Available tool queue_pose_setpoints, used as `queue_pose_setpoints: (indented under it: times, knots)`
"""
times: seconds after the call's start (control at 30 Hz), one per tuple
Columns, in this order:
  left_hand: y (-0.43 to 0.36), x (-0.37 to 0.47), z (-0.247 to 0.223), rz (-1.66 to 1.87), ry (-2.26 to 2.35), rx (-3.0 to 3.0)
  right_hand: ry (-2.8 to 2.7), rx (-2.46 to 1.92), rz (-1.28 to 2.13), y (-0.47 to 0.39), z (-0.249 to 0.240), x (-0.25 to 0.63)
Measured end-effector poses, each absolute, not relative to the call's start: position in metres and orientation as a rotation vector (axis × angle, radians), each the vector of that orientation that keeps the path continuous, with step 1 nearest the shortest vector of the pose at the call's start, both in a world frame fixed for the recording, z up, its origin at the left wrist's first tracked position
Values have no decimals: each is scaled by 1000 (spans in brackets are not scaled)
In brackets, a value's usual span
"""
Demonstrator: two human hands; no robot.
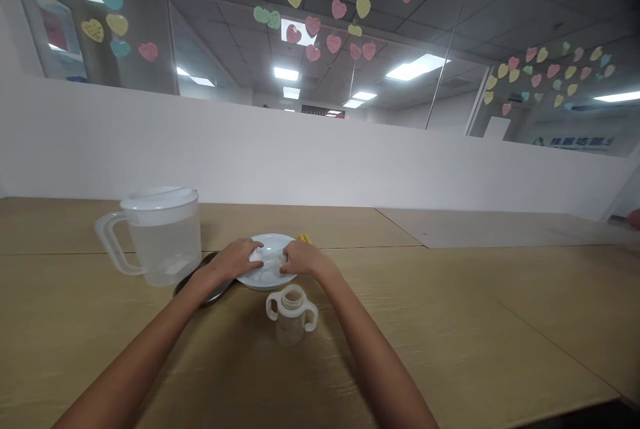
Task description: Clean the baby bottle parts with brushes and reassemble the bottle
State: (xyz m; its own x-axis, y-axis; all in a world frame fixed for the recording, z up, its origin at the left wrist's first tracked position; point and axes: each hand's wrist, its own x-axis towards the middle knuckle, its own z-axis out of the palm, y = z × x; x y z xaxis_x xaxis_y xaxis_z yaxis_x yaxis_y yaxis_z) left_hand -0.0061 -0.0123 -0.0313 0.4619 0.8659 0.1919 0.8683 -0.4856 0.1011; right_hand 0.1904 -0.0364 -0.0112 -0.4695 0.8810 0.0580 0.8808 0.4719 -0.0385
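Left hand: left hand (237,260) brought in at the plate's 9 o'clock; a small white piece (255,255) is gripped between thumb and fingers, apparently by its side so the top of the plate is left uncovered.
Right hand: right hand (300,257) is set at 3 o'clock, fingers curled in by a clear piece (273,261); whether it is gripped cannot be told (blurry, knuckles in the way).
Plate: white plate (273,241) is placed between both hands, probably so the small parts are kept together and off the table (425,322); both pieces are seen over it.
Cup: two-handled cup (291,322) is stood upright at the plate's 5 o'clock, mouth uncovered, handles spread sideways; it is left between the forearms, presumably for easy reach.
Pitcher: lidded pitcher (170,236) is parked at 10 o'clock, handle turned to 9, likely so the hands are not crowded.
Tray: dark-rimmed tray (219,290) is seen at 8 o'clock, partly hidden by the left forearm.
Yellow item: yellow item (304,238) is half-covered at 2 o'clock; type cannot be told.
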Motion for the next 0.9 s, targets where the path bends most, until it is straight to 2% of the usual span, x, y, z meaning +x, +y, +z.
queue_pose_setpoints:
  times: [0.17,0.5,0.9]
  knots:
    - [-4,-6,-49,-257,-1644,-2712,-2623,-1655,-15,-28,-30,181]
    - [2,-8,-57,-248,-1686,-2748,-2568,-1712,18,-19,-43,179]
    - [-4,-8,-48,-249,-1691,-2757,-2433,-1705,132,-24,-11,203]
